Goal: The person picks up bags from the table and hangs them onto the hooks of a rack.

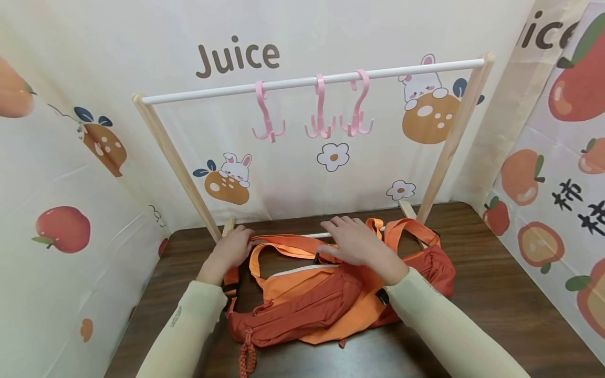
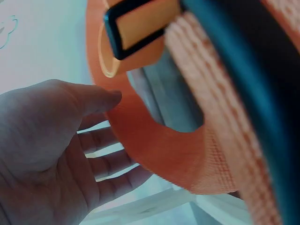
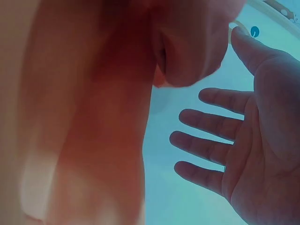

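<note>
A rust-red waist bag (image 1: 302,310) lies on top of a light orange bag (image 1: 283,283), a braided pull hanging at its left end. Another rust-red bag (image 1: 437,270) is at the right, partly behind my right forearm. My left hand (image 1: 232,247) is at the left end of an orange-red strap (image 2: 145,150); in the left wrist view the thumb lies over its near face and the fingers pass behind it. My right hand (image 1: 354,241) is over the bags with fingers straight and spread, and the right wrist view shows nothing in its palm.
Behind the bags stands a wooden rack with a white rod (image 1: 293,84). Several-pronged pink hooks (image 1: 264,113) hang from it. Its wooden legs (image 1: 177,165) rise on both sides. Printed cloth walls surround the dark wooden table (image 1: 496,294).
</note>
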{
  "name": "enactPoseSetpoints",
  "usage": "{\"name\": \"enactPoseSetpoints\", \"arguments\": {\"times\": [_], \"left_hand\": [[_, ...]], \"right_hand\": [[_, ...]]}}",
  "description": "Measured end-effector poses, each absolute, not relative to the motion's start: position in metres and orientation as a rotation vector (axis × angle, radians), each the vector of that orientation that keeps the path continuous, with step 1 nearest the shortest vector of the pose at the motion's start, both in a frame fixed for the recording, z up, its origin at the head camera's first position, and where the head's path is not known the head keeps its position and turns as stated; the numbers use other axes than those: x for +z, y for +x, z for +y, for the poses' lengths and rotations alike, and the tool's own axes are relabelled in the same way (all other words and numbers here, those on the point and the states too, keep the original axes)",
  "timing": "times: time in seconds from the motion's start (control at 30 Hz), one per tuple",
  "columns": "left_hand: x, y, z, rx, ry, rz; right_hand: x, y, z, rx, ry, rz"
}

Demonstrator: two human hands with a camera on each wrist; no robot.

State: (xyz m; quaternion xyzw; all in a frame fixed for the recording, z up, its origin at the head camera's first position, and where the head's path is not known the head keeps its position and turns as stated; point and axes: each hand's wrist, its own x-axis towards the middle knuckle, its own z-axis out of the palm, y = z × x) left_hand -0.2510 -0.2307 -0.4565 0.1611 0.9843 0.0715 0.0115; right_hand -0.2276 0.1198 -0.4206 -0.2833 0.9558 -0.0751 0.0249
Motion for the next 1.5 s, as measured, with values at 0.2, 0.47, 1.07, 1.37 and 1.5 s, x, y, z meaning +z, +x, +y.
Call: {"name": "enactPoseSetpoints", "arguments": {"times": [0.2,0.47,1.07,1.37,1.5], "left_hand": [[-0.462,-0.257,-0.231,0.150,0.546,3.085],[-0.460,-0.259,-0.236,0.249,0.479,3.137],[-0.405,-0.226,-0.222,0.694,0.520,3.310],[-0.380,-0.211,-0.206,0.904,0.594,3.363],[-0.369,-0.204,-0.200,0.980,0.624,3.373]], "right_hand": [[-0.420,-0.230,0.113,-0.209,-0.879,2.929],[-0.422,-0.232,0.112,-0.210,-0.865,2.916],[-0.413,-0.233,0.098,-0.404,-0.967,3.012],[-0.407,-0.234,0.084,-0.609,-0.989,3.022],[-0.404,-0.238,0.078,-0.705,-0.967,3.011]]}}
